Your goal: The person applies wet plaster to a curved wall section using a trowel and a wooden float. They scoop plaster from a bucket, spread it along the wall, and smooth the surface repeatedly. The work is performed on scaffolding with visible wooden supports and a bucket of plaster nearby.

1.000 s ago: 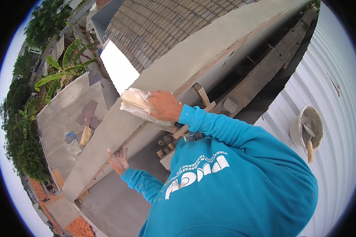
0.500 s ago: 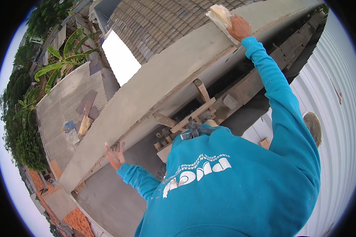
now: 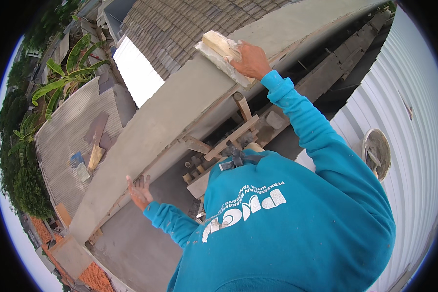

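My right hand (image 3: 250, 59) grips the wooden handle of a plaster float (image 3: 222, 54), which lies flat on the smooth grey top of a long concrete wall cap (image 3: 170, 121). The arm in its teal sleeve is stretched out ahead. My left hand (image 3: 140, 191) is held open with fingers spread, smeared with grey, just beside the lower face of the wall cap and holding nothing.
Wooden braces and blocks (image 3: 228, 141) prop the wall's inner side. A round pan of mortar with a trowel (image 3: 376, 153) sits on white corrugated metal sheeting (image 3: 413, 97) at the right. Beyond the wall lie tiled roofs (image 3: 180, 29) and a banana plant (image 3: 68, 73) far below.
The right hand swept the float far up along the wall top, then drew it partway back toward me. The left hand stayed open near the wall's side.
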Motion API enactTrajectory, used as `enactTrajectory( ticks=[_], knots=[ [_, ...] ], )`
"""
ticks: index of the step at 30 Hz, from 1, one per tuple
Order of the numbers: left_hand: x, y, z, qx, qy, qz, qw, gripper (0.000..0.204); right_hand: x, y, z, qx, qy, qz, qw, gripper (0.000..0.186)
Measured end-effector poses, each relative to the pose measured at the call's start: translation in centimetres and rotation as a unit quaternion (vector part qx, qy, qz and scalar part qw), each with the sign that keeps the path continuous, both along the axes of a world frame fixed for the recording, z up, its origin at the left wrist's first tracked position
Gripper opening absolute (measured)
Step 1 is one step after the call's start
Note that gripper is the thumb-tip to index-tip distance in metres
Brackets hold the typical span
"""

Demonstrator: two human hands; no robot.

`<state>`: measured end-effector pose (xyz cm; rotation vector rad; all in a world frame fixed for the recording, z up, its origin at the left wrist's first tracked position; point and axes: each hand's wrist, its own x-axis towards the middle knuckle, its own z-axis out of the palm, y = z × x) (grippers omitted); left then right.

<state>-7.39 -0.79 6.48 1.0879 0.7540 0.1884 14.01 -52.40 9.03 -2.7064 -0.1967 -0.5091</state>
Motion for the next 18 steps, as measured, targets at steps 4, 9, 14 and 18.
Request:
enactTrajectory(
  ticks=[4, 9, 14, 18],
  knots=[
    [0.4, -0.7, 0.5, 0.000, 0.000, -0.008, 1.000, 0.100, -4.1, 10.2, 2.1, 0.123, 0.088, 0.084, 0.985, 0.046],
    [0.1, 0.9, 0.9, -0.043, -0.012, -0.006, 0.999, 0.095, -8.9, 18.9, 3.2, 0.213, 0.193, 0.199, 0.937, 0.065],
    [-0.1, 0.7, 0.5, -0.038, -0.035, -0.001, 0.999, 0.090, -5.8, 11.4, 3.1, 0.187, 0.099, 0.082, 0.974, 0.067],
    [0.4, 0.0, 0.3, -0.036, -0.034, 0.022, 0.999, 0.088, 0.1, -1.2, 3.4, 0.080, 0.041, -0.078, 0.993, 0.050]
  ],
)
